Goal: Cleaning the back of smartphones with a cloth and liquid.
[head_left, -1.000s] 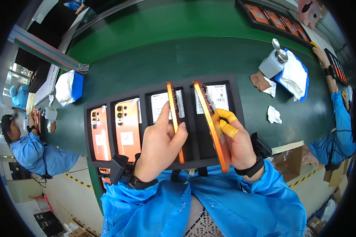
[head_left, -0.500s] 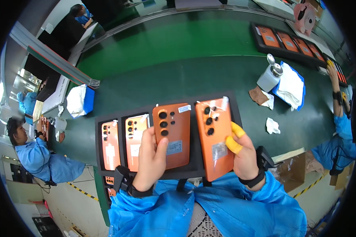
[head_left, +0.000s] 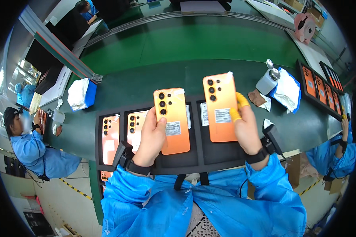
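Note:
My left hand (head_left: 153,136) grips an orange phone (head_left: 174,140) by its left edge, with the thumb on its back. Another orange phone (head_left: 220,94), a little higher and farther right, is held at its right edge by my right hand (head_left: 247,124), which has yellow finger cots. Both phones show their backs, each with black camera lenses and a pale label. Under them lies a black compartment tray (head_left: 180,161). Two more orange phones, one at the far left (head_left: 110,136) and one beside it (head_left: 133,144) partly behind my left hand, lie in its left compartments.
At the right stand a pump bottle (head_left: 268,81) and a blue box of white wipes (head_left: 287,91), beside a brown cloth (head_left: 256,97). Another blue wipe box (head_left: 89,94) is at the left. A co-worker's hand (head_left: 345,122) is at a tray of phones (head_left: 322,93) far right.
Both held phones have moved away from my body, the right one farther, uncovering more of the tray's compartments. At far right, the phone tray has shifted right, toward the co-worker.

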A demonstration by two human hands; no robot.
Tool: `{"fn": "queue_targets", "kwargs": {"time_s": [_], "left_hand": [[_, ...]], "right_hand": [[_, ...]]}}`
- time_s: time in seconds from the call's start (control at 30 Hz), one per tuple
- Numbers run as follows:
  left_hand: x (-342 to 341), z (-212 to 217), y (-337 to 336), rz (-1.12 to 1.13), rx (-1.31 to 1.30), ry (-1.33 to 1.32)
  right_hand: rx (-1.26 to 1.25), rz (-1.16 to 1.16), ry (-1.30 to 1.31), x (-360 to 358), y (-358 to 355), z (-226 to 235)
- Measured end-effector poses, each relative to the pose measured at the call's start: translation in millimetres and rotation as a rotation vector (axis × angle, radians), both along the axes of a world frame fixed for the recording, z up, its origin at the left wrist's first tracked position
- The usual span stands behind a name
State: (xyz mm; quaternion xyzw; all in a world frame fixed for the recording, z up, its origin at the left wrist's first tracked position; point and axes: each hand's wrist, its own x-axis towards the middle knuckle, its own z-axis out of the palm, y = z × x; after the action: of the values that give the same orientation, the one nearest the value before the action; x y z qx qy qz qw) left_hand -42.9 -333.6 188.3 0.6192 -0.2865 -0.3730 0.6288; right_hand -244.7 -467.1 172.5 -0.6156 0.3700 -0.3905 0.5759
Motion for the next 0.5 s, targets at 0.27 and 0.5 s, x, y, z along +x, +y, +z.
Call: {"fn": "queue_targets", "kwargs": {"time_s": [0.27,0.5], "left_hand": [[2,-15,-4,-0.032,0.107,-0.14],[38,17,67,0.189,-0.019,-0.57]], "right_hand": [[-0.257,0.012,0.442,5,6,-13],[-0.593,0.03,0.388,0,42,44]]}}
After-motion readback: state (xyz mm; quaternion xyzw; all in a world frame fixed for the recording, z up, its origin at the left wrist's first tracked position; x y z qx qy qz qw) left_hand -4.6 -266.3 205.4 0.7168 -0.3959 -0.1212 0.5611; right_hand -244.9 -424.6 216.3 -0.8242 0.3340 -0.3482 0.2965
